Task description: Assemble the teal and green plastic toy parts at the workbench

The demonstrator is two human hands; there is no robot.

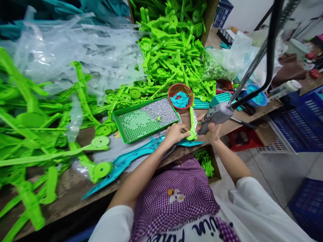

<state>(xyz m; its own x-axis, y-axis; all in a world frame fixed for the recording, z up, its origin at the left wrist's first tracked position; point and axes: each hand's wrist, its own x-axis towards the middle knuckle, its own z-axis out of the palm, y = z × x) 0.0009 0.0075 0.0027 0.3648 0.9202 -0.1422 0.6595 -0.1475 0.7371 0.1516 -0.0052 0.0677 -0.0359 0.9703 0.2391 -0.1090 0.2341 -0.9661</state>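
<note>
My right hand (212, 133) is wrapped round a grey power screwdriver (219, 116), hung on a coiled spring with a black cable. Its tip end points left at a lime-green plastic part (192, 129). My left hand (176, 133) presses its fingers on the round lower end of that green part, at the bench edge. Beneath my left hand and forearm lies a long blue plastic piece (123, 161). Just beyond my left hand sits a green perforated tray (123, 134) holding many small silver screws (163, 111).
Lime-green parts heap up at the left and back (174, 57), partly under clear plastic bags (75, 50). An orange basket (180, 86) holds small blue pieces. A blue bowl (262, 97) and a red crate (242, 137) stand at the right. The cable and spring cross the upper right.
</note>
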